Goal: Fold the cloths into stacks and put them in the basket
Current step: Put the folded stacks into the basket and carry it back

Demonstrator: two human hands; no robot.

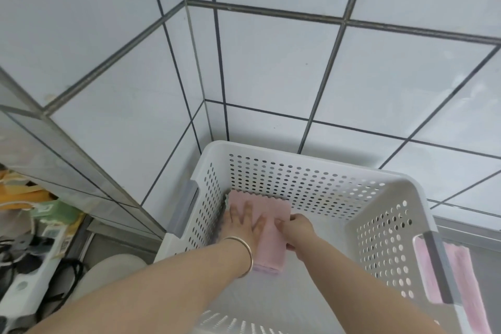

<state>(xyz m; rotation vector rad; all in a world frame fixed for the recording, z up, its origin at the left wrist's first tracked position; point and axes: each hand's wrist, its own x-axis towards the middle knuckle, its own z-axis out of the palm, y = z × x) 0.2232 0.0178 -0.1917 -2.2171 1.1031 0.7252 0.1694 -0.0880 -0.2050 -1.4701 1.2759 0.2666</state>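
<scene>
Pink, folded microfibre cloths with zigzag edges lie in a stack under the spread, straight fingers of the left hand, which presses flat on top, a silver bangle on its wrist. The right hand pinches the stack's right edge with curled fingers. The stack sits in the far left corner of the white perforated plastic basket; another pink cloth lies outside beyond the basket's right handle.
</scene>
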